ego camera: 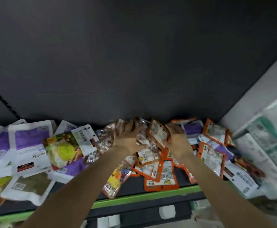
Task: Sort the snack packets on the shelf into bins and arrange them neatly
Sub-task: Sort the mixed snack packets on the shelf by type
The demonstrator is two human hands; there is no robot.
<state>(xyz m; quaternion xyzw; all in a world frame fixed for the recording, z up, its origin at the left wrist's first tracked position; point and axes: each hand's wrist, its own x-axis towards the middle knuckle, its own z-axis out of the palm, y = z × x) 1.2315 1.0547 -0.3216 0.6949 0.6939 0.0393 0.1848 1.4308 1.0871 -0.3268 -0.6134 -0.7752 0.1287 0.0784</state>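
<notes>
Progress entry. Landmark: the shelf's green front edge (147,195).

Far left, behind the edge: purple-and-white packets (30,145) lay overlapped and skewed, unsorted. Just right of them a packet with a yellow-green fruit picture (63,149) sat tilted on top of the pile.

Centre, well behind the edge: the left hand (128,137) reached into the heap, fingers curled over a clear brownish packet (142,139); its grip looked closed on that packet, though blur hid the fingertips. Nearer the edge, a multicoloured packet (116,178) hung almost over it.

Right of centre: the right hand (178,142) held an orange-bordered packet (158,133), thumb and fingers clamped on its side. More orange-bordered packets (159,173) were strewn between this hand and the edge, some stacked crookedly.

Far right: further orange and purple packets (215,134) against the pale side wall (249,102).

Judgement: sorting was barely begun (no bins appeared in view). Nearly the whole shelf remained mixed; gathering by type seemed the step in hand.
</notes>
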